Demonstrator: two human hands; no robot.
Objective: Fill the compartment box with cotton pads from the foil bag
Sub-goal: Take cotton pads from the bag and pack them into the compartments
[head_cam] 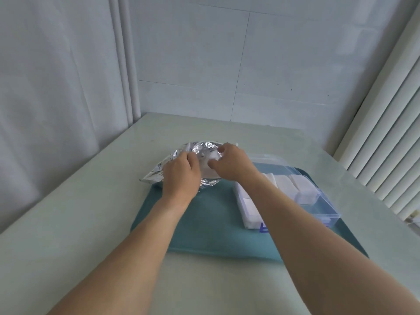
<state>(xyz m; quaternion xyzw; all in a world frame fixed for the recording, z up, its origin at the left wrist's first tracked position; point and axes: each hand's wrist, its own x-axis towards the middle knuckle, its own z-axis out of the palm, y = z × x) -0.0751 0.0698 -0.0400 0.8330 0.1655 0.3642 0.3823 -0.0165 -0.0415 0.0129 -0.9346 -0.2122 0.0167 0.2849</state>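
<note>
A crinkled silver foil bag lies at the far left corner of the teal mat, its mouth spread wide. My left hand grips the bag's left rim. My right hand reaches into the mouth, fingers pinched on white cotton pads inside. To the right stands the clear compartment box with its lid back. White cotton pads fill its far compartments and a near-left one.
The teal mat lies on a pale green tabletop. A white wall stands behind, a curtain to the left and vertical blinds to the right. The box sits on the mat's right half.
</note>
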